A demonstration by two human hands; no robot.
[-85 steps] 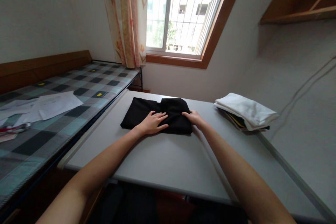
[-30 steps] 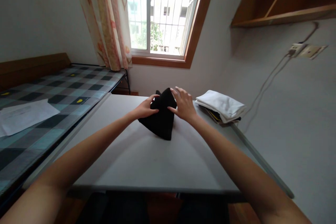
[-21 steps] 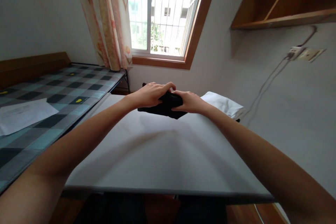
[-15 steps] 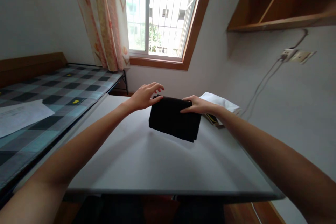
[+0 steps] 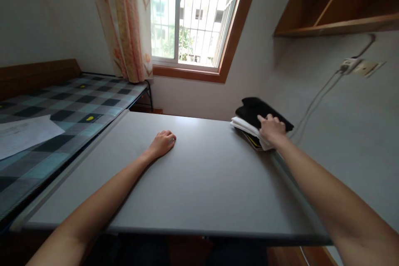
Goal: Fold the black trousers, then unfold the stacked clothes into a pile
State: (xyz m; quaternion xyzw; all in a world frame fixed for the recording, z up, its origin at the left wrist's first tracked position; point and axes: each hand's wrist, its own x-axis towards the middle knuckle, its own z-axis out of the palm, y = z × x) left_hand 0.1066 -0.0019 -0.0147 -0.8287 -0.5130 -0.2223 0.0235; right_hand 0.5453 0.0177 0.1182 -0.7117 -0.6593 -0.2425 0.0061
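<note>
My right hand [image 5: 272, 128] is on a folded black cloth [image 5: 254, 110], fingers over its near side; the thumb is hidden. The cloth lies over a folded white cloth [image 5: 245, 125] at the far right of the table, its left end showing loose, curved layers. Under the white cloth, a dark, flat item with a yellow patch [image 5: 254, 141] sticks out. My left hand [image 5: 163, 143] rests on the white tabletop [image 5: 199, 183], left of the middle, with its fingers curled in and nothing visible in them.
To the left stands a bed with a checked cover [image 5: 102, 99] and a sheet of paper [image 5: 29, 133] on it. Behind the table are a curtain [image 5: 124, 25] and a barred window [image 5: 199, 20]. A wooden shelf [image 5: 336, 27] and a socket with cables [image 5: 350, 65] are on the right wall.
My right hand has carried the black cloth from above the middle of the table to the right, onto the white cloth. My left hand has left the cloth and come down on the tabletop.
</note>
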